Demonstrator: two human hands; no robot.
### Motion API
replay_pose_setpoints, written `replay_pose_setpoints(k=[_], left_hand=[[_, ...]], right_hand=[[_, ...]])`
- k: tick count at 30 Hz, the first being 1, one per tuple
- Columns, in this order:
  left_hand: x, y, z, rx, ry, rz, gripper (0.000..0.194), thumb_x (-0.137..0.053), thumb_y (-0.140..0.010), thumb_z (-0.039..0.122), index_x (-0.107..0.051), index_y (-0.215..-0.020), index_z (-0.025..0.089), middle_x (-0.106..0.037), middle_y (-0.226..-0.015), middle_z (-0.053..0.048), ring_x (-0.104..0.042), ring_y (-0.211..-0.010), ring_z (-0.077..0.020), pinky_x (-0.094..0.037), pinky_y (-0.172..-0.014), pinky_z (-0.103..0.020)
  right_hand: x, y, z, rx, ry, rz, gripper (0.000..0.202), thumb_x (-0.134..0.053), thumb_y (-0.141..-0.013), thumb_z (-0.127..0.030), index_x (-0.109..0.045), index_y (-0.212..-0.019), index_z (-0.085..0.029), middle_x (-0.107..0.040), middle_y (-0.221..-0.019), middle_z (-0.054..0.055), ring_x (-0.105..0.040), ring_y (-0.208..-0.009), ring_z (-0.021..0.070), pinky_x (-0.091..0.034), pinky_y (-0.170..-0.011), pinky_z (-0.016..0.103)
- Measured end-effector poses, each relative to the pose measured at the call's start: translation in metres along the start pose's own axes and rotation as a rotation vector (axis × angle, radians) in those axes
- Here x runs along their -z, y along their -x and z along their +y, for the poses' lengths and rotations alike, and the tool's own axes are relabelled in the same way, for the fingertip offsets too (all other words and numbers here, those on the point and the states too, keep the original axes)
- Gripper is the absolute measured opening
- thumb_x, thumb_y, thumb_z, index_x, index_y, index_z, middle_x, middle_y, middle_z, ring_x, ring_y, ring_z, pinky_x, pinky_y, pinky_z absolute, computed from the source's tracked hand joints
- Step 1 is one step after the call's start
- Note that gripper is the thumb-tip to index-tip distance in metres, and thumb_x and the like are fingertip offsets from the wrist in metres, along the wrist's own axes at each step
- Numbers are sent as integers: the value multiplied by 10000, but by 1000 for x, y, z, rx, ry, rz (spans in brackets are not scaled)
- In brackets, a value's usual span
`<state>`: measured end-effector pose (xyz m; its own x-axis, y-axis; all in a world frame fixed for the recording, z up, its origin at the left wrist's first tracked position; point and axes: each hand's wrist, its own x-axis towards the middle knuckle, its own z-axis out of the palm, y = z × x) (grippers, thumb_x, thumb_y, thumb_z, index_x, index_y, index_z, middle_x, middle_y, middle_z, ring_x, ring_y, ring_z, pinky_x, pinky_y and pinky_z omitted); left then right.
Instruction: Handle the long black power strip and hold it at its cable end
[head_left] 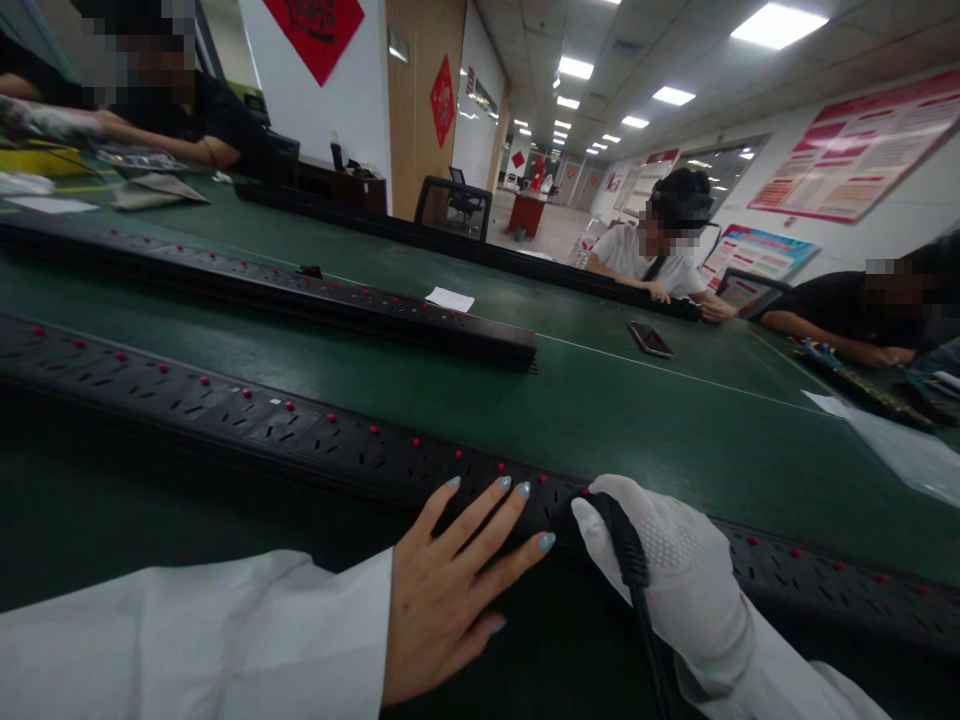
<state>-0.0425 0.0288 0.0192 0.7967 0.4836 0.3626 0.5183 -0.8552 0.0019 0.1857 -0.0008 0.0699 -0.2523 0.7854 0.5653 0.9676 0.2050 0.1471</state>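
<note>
A long black power strip (300, 430) with slotted sockets and a row of red buttons runs across the green table in front of me. My left hand (469, 585), bare with pale blue nails, rests against its near side with the fingers spread and extended. In a white dotted glove, my right hand (660, 560) grips a black plug (611, 515) at the strip's top face. The plug's cable (649, 640) hangs down toward me. Where the plug meets the strip is hidden by the glove, so I cannot tell how deep it sits.
A second black strip (375, 310) lies farther back, with a white paper slip (450, 299) behind it. Beyond are another long black strip (480, 248) and a phone (649, 338). Clear plastic sheeting (900, 450) lies at right. Several people sit around the table.
</note>
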Motion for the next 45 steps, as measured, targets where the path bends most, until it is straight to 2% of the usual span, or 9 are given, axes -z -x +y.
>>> replay_pose_setpoints(k=[7, 14, 27, 36, 45], left_hand=[[1, 0, 2, 2, -17, 25, 697, -589, -831, 464, -279, -1438, 316, -262, -1504, -63, -227, -1363, -286, -58, -1075, -503], [3, 0, 0, -25, 11, 39, 680, -588, -831, 421, -297, -1430, 283, -279, -1495, -99, -191, -1375, -281, -59, -1056, -511], [3, 0, -1, -38, -5, 4, 683, -580, -835, 432, -284, -1432, 287, -255, -1503, -106, -177, -1378, -293, -67, -1042, -520], [-1, 0, -1, -29, 13, 33, 724, -591, -822, 422, -255, -1449, 289, -252, -1506, -100, -168, -1384, -285, -56, -1055, -518], [0, -1, 0, -3, 11, 3, 721, -599, -825, 456, -256, -1445, 323, -238, -1515, -69, -159, -1385, -268, -62, -1054, -514]], right_hand=[[1, -1, -1, -6, -13, 1, 297, -485, -894, -433, -629, -796, -192, -620, -620, -9, -562, -538, 99, -352, -544, 232], [-1, 0, 1, -7, -7, -7, 292, -491, -890, -435, -635, -820, -191, -627, -645, -5, -571, -552, 104, -356, -549, 235], [0, 0, 2, 10, 0, -1, 272, -503, -891, -419, -634, -830, -189, -634, -656, -6, -571, -547, 102, -348, -533, 234], [-1, 1, 0, -2, 4, 26, 267, -499, -888, -427, -627, -805, -208, -625, -626, -22, -570, -534, 112, -334, -534, 247], [-2, 1, 1, 6, -2, 24, 258, -516, -883, -427, -624, -823, -200, -635, -650, -14, -574, -545, 117, -332, -528, 253]])
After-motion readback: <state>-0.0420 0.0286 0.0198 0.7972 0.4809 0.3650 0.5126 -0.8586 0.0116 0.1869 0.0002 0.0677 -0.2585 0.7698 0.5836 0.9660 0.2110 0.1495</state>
